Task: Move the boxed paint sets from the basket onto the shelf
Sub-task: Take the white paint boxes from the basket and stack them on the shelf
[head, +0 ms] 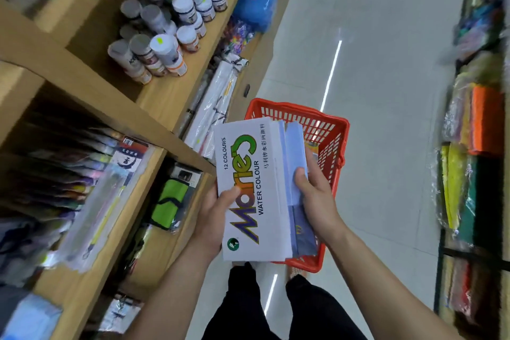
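Observation:
A stack of white boxed paint sets [256,188], the top one printed "Marie's Water Colour 12 Colours", is held above a red plastic basket [328,130] on the floor. My left hand [212,218] grips the stack's left edge with the thumb on top. My right hand [314,199] clamps the right side over the blue box edges. The basket's inside is mostly hidden by the boxes. The wooden shelf [116,218] stands to the left.
The shelf's upper level holds several paint jars [171,25]. Its lower levels hold packaged brushes [105,190] and a green pouch [171,201]. White rolls [212,107] lean by the shelf. Another rack of coloured packs [474,146] lines the right. A tiled aisle [386,91] runs between.

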### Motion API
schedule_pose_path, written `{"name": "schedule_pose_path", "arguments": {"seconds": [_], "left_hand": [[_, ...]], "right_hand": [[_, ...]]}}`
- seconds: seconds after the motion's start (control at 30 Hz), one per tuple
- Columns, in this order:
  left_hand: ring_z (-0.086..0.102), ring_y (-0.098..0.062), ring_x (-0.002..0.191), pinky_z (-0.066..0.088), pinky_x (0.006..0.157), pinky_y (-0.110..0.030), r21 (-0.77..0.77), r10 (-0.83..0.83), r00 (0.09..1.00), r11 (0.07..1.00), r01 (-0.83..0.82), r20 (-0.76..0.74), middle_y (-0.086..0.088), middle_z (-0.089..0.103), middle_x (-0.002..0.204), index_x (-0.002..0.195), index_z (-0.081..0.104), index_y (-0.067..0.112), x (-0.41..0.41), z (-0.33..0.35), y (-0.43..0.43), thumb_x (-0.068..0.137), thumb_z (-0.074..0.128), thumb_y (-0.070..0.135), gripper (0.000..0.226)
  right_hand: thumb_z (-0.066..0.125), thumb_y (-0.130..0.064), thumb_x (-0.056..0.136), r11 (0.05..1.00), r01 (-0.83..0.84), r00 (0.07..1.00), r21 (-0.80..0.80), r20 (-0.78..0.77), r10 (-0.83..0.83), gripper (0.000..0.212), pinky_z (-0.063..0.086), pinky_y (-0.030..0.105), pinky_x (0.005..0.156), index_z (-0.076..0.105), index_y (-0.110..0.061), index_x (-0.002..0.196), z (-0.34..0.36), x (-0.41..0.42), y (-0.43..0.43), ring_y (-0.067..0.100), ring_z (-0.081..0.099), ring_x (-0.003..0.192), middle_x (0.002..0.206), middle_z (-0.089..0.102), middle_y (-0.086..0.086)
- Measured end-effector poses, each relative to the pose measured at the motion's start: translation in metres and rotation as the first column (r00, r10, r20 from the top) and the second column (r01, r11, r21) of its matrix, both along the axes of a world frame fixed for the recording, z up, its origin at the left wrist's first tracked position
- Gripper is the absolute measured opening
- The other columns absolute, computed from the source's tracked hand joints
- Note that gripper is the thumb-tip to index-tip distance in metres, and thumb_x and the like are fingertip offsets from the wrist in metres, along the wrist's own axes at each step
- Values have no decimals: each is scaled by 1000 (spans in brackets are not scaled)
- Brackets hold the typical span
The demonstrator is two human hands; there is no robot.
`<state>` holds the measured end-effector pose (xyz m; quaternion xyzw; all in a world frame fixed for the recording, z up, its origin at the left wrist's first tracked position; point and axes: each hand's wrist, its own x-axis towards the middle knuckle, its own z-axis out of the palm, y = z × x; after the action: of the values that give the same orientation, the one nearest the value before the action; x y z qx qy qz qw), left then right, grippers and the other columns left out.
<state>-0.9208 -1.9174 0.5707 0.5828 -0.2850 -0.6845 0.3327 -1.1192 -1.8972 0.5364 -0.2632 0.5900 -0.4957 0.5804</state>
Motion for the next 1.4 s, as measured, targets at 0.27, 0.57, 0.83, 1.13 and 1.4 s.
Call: {"name": "schedule_pose_path", "arguments": {"seconds": [0.27,0.57,0.83,1.13,1.4], "left_hand": [[80,-12,80,59,61,-21,-91,109,993,990,-112,-37,6,83,94,94,81,45,-16,47,40,84,64,26,27],[79,-31,91,62,67,-36,-257,351,936,903,-346,-28,-9,81,107,112,76,32,68,136,103,88,72,31,25],[78,-22,87,60,69,-28,-503,490,867,730,-463,-88,-7,81,109,110,78,29,197,226,142,84,65,15,31],[74,-34,105,53,99,-51,-559,689,724,590,-582,-26,-9,79,115,126,70,27,320,236,75,88,66,25,39],[74,-30,97,59,75,-26,-476,604,797,699,-533,-7,-14,76,119,134,64,4,345,221,67,106,48,21,36]], "right_hand": [[70,-59,84,948,-304,952,-98,15,307,85,52,54,106,30,-39,156,67,5,18,30,60,133,148,58,5],[67,-22,85,811,-525,837,-259,14,547,58,61,50,93,51,-36,138,152,102,29,31,73,113,133,70,7],[69,-27,83,652,-642,693,-403,57,719,43,61,33,77,64,-31,126,253,245,18,27,76,103,122,77,7],[59,-24,100,582,-763,608,-281,-8,794,36,61,33,75,63,-6,131,278,395,-56,26,76,89,111,80,14],[57,-42,103,540,-834,548,-110,-61,834,37,61,40,91,73,-15,122,276,413,-80,29,77,105,117,79,12]]}}
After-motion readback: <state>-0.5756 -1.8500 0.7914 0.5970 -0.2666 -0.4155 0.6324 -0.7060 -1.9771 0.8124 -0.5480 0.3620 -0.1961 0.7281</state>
